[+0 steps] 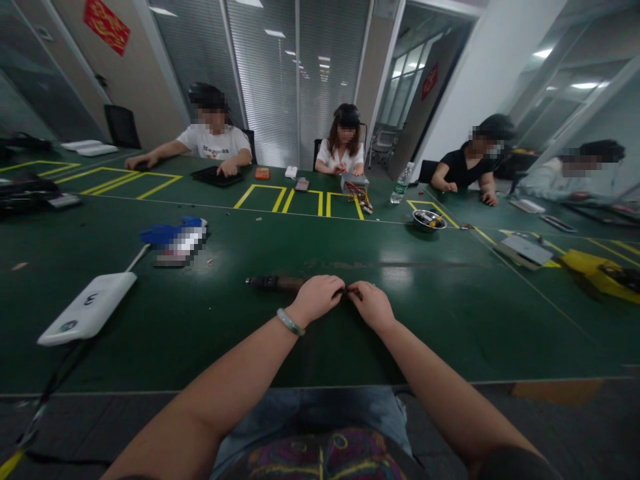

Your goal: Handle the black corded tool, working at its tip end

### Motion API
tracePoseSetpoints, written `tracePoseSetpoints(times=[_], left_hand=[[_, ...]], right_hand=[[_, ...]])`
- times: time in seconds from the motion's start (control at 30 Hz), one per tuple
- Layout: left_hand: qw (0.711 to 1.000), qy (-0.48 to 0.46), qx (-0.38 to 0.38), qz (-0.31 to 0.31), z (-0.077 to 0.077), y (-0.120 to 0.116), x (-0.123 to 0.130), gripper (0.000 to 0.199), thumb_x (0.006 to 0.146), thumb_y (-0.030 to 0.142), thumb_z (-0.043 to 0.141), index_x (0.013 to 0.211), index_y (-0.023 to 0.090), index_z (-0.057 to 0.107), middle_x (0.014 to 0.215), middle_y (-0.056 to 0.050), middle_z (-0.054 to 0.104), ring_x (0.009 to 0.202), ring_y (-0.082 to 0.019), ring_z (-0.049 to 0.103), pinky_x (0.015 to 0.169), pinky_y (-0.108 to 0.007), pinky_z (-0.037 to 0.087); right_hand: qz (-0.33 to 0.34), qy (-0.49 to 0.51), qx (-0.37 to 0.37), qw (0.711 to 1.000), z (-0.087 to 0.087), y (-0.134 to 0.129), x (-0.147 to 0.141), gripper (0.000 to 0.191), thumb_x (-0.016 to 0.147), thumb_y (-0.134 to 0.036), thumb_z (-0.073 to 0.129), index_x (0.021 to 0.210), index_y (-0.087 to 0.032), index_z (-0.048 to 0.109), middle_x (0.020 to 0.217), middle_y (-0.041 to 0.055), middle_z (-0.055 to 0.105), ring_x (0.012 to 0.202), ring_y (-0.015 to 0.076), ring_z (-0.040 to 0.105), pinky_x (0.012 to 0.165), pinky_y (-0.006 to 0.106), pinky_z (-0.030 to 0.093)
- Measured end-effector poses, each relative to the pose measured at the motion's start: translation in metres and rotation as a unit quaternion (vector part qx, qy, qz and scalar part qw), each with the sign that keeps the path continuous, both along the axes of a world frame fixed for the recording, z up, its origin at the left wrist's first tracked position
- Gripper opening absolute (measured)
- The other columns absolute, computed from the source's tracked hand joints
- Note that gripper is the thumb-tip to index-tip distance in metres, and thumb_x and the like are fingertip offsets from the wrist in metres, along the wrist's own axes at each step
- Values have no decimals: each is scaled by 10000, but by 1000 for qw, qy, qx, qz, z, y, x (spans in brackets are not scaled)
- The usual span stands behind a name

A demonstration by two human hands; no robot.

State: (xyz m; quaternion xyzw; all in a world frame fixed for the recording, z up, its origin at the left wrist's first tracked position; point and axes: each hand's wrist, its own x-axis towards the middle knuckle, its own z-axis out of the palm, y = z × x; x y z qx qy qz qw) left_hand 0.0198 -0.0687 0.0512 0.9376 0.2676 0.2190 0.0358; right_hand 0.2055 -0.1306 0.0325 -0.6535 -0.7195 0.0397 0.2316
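My left hand [320, 297], with a pale bangle at its wrist, rests over the right part of a dark, brownish rod-shaped tool [274, 284] lying on the green table. The tool's narrow tip points left. My right hand [369, 304] is just to the right, its fingertips nearly meeting those of my left hand. Between the fingertips is something small and dark that I cannot make out. The fingers of both hands are bent and pressed together.
On the green table [240, 347] lie a white power bank [90, 308], a phone by blue material [159, 233], a metal bowl [429, 221], a bottle [401, 183] and a silver device [524, 251]. Several people sit across the table.
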Motion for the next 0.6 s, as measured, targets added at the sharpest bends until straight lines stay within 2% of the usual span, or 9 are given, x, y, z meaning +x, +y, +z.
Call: tracePoseSetpoints(times=[0.07, 0.13, 0.3, 0.4, 0.5, 0.6], left_hand=[[1000, 2, 3, 2, 1, 0, 0, 82, 891, 201, 562, 964, 209, 600, 968, -34, 645, 923, -205, 602, 841, -348, 460], [1000, 1, 5, 4, 1, 0, 0, 79, 893, 199, 560, 962, 208, 598, 972, -35, 643, 927, -205, 602, 847, -353, 460], [1000, 4, 3, 8, 1, 0, 0, 117, 894, 197, 561, 1006, 203, 596, 1001, -45, 644, 947, -207, 610, 851, -361, 472], [1000, 0, 1, 2, 1, 0, -1, 174, 894, 206, 568, 1066, 209, 593, 1060, -47, 650, 1010, -207, 610, 922, -379, 465], [1000, -22, 16, -12, 4, -2, -2, 301, 895, 216, 571, 1195, 215, 559, 1207, -57, 625, 1191, -211, 544, 1078, -427, 375], [998, -42, 33, -38, 8, -5, -3, 316, 913, 201, 535, 1227, 225, 559, 1279, -49, 601, 1283, -195, 477, 1151, -440, 296]], right_hand=[[-8, -8, -3, 1000, -1, 5, -1, 276, 941, -235, 525, 1203, -205, 605, 1076, 54, 659, 983, 178, 597, 899, 299, 426], [-13, -30, -11, 999, -1, 10, -2, 329, 945, -219, 508, 1265, -203, 583, 1115, 68, 647, 1006, 188, 593, 921, 308, 420], [-34, -65, -50, 996, 2, 18, -5, 256, 947, -257, 516, 1150, -243, 670, 1042, 69, 651, 941, 195, 608, 871, 297, 431], [-42, -60, -56, 996, 6, 20, -7, 233, 937, -260, 525, 1100, -242, 690, 1022, 68, 657, 919, 194, 613, 857, 293, 432], [-64, -47, -66, 995, 8, 21, -9, 221, 914, -228, 523, 1033, -229, 708, 982, 71, 671, 908, 191, 620, 837, 278, 435], [-84, -40, -78, 993, 9, 28, -10, 223, 886, -215, 525, 998, -222, 718, 977, 75, 685, 905, 194, 627, 809, 272, 442]])
